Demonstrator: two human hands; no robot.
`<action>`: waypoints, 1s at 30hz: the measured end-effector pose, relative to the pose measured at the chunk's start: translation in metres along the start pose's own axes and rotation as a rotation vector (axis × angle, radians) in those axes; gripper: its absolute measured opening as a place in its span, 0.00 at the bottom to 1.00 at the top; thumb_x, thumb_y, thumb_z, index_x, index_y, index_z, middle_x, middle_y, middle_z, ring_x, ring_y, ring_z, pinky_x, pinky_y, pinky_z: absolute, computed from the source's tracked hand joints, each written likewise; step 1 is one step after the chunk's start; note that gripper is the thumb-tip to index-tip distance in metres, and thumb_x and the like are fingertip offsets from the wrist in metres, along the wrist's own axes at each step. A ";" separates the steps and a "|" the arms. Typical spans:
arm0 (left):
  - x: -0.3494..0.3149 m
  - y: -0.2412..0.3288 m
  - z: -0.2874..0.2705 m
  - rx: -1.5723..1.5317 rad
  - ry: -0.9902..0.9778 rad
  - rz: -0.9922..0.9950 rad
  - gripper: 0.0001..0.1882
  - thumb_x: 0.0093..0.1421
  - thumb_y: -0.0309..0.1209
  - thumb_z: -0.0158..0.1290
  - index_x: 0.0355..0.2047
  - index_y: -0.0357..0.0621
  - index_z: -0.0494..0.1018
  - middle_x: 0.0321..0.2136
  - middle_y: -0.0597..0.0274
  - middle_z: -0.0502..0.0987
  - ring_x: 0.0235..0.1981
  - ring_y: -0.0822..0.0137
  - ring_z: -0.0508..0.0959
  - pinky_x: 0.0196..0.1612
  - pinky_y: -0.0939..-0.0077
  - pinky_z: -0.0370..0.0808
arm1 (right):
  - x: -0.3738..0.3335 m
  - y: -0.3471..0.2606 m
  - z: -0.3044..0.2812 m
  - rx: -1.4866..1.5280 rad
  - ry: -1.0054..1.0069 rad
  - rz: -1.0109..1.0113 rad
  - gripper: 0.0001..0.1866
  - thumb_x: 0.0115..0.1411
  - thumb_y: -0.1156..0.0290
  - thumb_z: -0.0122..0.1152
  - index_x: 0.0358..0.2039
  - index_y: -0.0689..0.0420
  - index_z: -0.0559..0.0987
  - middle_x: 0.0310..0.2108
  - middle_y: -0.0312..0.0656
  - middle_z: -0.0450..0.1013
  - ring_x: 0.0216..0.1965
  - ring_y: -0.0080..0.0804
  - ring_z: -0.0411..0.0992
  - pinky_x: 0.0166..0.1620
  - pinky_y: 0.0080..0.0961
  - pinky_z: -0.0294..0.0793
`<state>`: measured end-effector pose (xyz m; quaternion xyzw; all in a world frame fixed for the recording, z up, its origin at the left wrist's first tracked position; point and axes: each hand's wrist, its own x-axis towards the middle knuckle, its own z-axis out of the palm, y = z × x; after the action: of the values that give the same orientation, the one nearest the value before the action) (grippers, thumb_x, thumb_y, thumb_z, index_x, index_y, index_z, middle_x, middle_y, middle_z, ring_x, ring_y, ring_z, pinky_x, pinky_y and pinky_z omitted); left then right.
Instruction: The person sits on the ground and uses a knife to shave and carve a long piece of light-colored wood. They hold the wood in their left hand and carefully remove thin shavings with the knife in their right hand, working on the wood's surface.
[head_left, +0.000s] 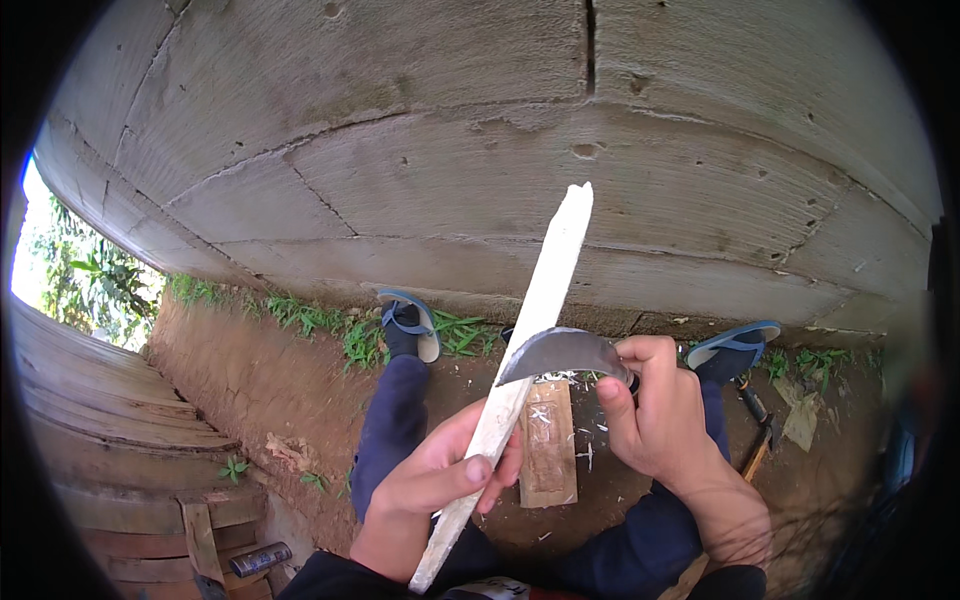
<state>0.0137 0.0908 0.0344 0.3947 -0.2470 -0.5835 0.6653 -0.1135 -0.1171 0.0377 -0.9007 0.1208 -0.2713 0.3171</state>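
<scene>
in the head view the left hand (440,472) is wrapped snugly around a long pale wooden strip (555,275), thumb over the top face and fingers coming round from the other side. the strip sits right inside that grip and runs at a slant: the longer part sticks out past the fingers, up and to the right, to a rough uneven end in front of the wall (450,70). the shorter part goes back down past the wrist, close to the lap.

the right hand (660,410) is closed on the near end of a curved blade (565,353), thumb on one side and bent fingers on the other; can't really make out a handle in there. the blade reaches left from that hand and lies across the strip, a bit above the left hand, with its pointed tip by the strip's left edge. can't tell if it's biting into the wood or just resting on it. the right hand itself is off to the right of the strip, clear of it.

below all that, a rectangular wooden block (548,455) lies on the dirt ground (225,370) between the legs, with white shavings (585,455) scattered on and around it. feet are spread wide, a blue-edged left sandal (428,345) and right sandal (730,342) near the wall base. there's also a dark cylinder (261,559) over at lower left.
</scene>
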 end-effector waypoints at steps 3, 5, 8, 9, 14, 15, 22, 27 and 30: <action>0.004 0.000 -0.002 -0.084 -0.095 0.010 0.35 0.61 0.46 0.50 0.59 0.34 0.54 0.38 0.54 0.70 0.20 0.73 0.71 0.25 0.85 0.69 | 0.006 -0.010 0.002 0.020 0.068 -0.045 0.21 0.60 0.68 0.57 0.51 0.63 0.66 0.26 0.46 0.74 0.21 0.44 0.75 0.22 0.33 0.73; 0.006 0.008 0.007 -0.056 -0.059 0.002 0.35 0.62 0.45 0.50 0.60 0.34 0.53 0.39 0.54 0.71 0.21 0.74 0.71 0.24 0.85 0.69 | 0.011 -0.002 0.008 -0.013 0.121 -0.166 0.23 0.58 0.74 0.58 0.55 0.58 0.67 0.32 0.46 0.73 0.23 0.42 0.75 0.22 0.31 0.74; 0.012 0.012 0.027 -0.038 0.162 0.045 0.40 0.56 0.45 0.54 0.59 0.30 0.55 0.38 0.45 0.72 0.20 0.72 0.70 0.20 0.85 0.67 | 0.013 -0.003 0.005 -0.058 0.120 -0.136 0.28 0.54 0.81 0.58 0.56 0.48 0.70 0.38 0.45 0.72 0.25 0.39 0.75 0.23 0.28 0.74; 0.012 0.012 0.031 -0.036 0.269 0.066 0.42 0.52 0.45 0.57 0.59 0.28 0.56 0.38 0.41 0.73 0.19 0.71 0.69 0.19 0.84 0.66 | 0.013 -0.005 0.003 -0.067 0.104 -0.090 0.30 0.52 0.83 0.58 0.56 0.45 0.71 0.40 0.45 0.71 0.25 0.38 0.75 0.24 0.27 0.75; 0.004 0.010 0.018 -0.050 0.087 0.084 0.40 0.57 0.46 0.54 0.61 0.33 0.52 0.33 0.55 0.70 0.20 0.76 0.67 0.21 0.86 0.65 | 0.004 -0.007 -0.002 -0.065 0.031 -0.102 0.32 0.50 0.82 0.61 0.56 0.41 0.74 0.40 0.43 0.71 0.27 0.34 0.75 0.25 0.24 0.75; 0.002 0.009 0.017 -0.081 0.034 0.071 0.39 0.59 0.46 0.53 0.61 0.35 0.51 0.32 0.60 0.68 0.20 0.77 0.66 0.22 0.87 0.65 | 0.003 -0.007 -0.003 -0.059 0.013 -0.134 0.32 0.50 0.82 0.61 0.56 0.40 0.74 0.40 0.43 0.71 0.27 0.33 0.75 0.26 0.24 0.75; -0.002 0.004 0.019 -0.155 0.000 0.026 0.42 0.51 0.43 0.60 0.59 0.36 0.53 0.27 0.64 0.65 0.19 0.80 0.65 0.19 0.88 0.63 | -0.002 -0.017 0.000 -0.086 0.104 -0.306 0.29 0.47 0.81 0.61 0.51 0.41 0.78 0.42 0.46 0.72 0.33 0.35 0.77 0.30 0.23 0.79; -0.003 0.005 0.020 -0.163 0.000 -0.008 0.40 0.50 0.41 0.60 0.57 0.37 0.54 0.25 0.65 0.65 0.18 0.80 0.65 0.19 0.88 0.63 | -0.004 -0.021 0.000 -0.101 0.108 -0.416 0.28 0.47 0.81 0.61 0.49 0.43 0.79 0.43 0.47 0.72 0.32 0.34 0.77 0.29 0.23 0.79; -0.002 0.005 0.022 -0.153 0.026 -0.005 0.39 0.50 0.41 0.60 0.57 0.38 0.54 0.25 0.65 0.65 0.18 0.80 0.64 0.19 0.87 0.63 | -0.008 -0.024 0.000 -0.034 0.075 -0.336 0.29 0.46 0.81 0.62 0.50 0.42 0.79 0.41 0.45 0.72 0.31 0.33 0.77 0.29 0.23 0.79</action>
<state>-0.0018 0.0878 0.0512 0.3506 -0.1922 -0.5972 0.6953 -0.1189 -0.0952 0.0492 -0.9027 -0.0151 -0.3517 0.2474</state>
